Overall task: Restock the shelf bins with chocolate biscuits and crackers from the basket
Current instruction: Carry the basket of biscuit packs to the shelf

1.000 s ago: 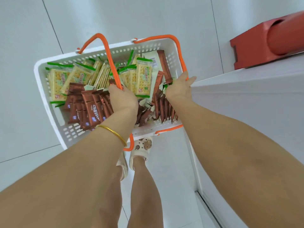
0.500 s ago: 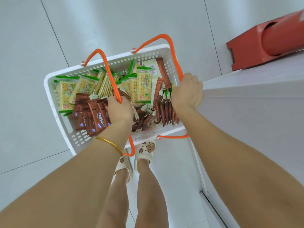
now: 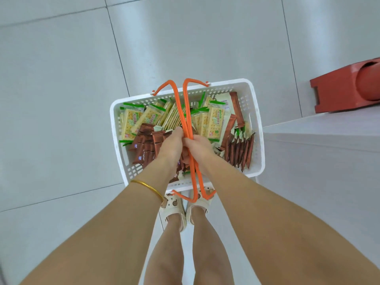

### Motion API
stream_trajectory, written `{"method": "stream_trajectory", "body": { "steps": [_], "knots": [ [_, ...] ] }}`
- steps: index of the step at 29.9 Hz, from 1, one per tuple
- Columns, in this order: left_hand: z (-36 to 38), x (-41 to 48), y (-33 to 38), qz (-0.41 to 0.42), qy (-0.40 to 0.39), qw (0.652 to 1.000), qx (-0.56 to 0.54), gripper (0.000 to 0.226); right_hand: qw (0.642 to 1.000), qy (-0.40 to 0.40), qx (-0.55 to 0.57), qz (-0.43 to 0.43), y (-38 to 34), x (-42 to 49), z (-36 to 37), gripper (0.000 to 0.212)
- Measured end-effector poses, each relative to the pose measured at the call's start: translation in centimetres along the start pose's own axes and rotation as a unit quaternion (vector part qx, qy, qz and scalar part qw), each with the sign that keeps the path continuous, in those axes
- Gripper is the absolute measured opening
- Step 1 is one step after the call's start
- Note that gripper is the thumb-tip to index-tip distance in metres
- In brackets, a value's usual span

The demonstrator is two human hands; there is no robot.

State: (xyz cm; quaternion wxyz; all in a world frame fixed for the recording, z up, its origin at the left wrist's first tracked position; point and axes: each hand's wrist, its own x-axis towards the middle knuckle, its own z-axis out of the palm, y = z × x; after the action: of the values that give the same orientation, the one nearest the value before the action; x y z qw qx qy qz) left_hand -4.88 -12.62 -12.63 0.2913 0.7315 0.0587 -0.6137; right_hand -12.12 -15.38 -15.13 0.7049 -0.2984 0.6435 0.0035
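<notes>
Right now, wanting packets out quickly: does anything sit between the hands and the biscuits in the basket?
Only the two orange handles, gripped together by left hand and right hand above the biscuits; no cover on the basket.

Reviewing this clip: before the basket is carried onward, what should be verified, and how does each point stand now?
1. Orange handles meet above the basket: ok.
2. Left hand grips them: ok.
3. Right hand grips them: ok.
4. Crackers and chocolate biscuits sit inside its walls: ok.
5. Basket off the floor: cannot tell.
6. Shelf bins in sight: not ok, none visible.
</notes>
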Motion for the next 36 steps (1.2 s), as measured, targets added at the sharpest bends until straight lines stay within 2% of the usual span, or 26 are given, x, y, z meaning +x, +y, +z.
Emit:
{"method": "stream_trajectory", "body": {
  "steps": [5,8,12,15,21,23,27,31,36],
  "knots": [
    [-1.8,-1.4,0.2,-0.025,-0.027,0.995,-0.090,0.026,0.996,0.063,-0.067,0.007,-0.7,-0.2,1.2,0.009],
    [-3.2,-2.2,1.7,-0.013,-0.060,0.994,-0.087,0.023,0.994,0.079,-0.072,-0.005,-2.2,-1.3,2.0,0.014],
    [-4.1,-3.4,5.7,0.002,-0.103,0.991,-0.083,0.037,0.996,0.060,-0.057,-0.019,-5.1,-4.6,3.9,0.019],
    [-5.1,-4.9,9.3,0.027,-0.108,0.992,-0.063,0.033,0.998,0.029,-0.041,-0.025,-8.7,-7.2,4.8,0.020],
    [-8.6,-9.0,20.2,0.067,-0.070,0.993,-0.065,0.016,0.994,-0.035,-0.074,-0.069,-19.8,-11.4,7.3,0.027],
    [-9.7,-9.4,24.4,0.077,-0.055,0.993,-0.067,0.013,0.991,-0.034,-0.097,-0.088,-24.0,-11.5,8.8,0.026],
    [-12.2,-9.6,33.5,0.111,-0.010,0.990,-0.088,0.011,0.985,-0.036,-0.102,-0.138,-32.9,-11.4,11.9,0.008],
    [-15.3,-9.3,43.4,0.143,0.003,0.987,-0.080,0.011,0.983,-0.036,-0.090,-0.156,-42.5,-10.4,15.7,0.019],
    [-19.2,-7.9,56.4,0.179,0.001,0.981,-0.067,0.011,0.975,0.004,-0.114,-0.192,-55.0,-9.0,20.7,0.021]
  ]
}}
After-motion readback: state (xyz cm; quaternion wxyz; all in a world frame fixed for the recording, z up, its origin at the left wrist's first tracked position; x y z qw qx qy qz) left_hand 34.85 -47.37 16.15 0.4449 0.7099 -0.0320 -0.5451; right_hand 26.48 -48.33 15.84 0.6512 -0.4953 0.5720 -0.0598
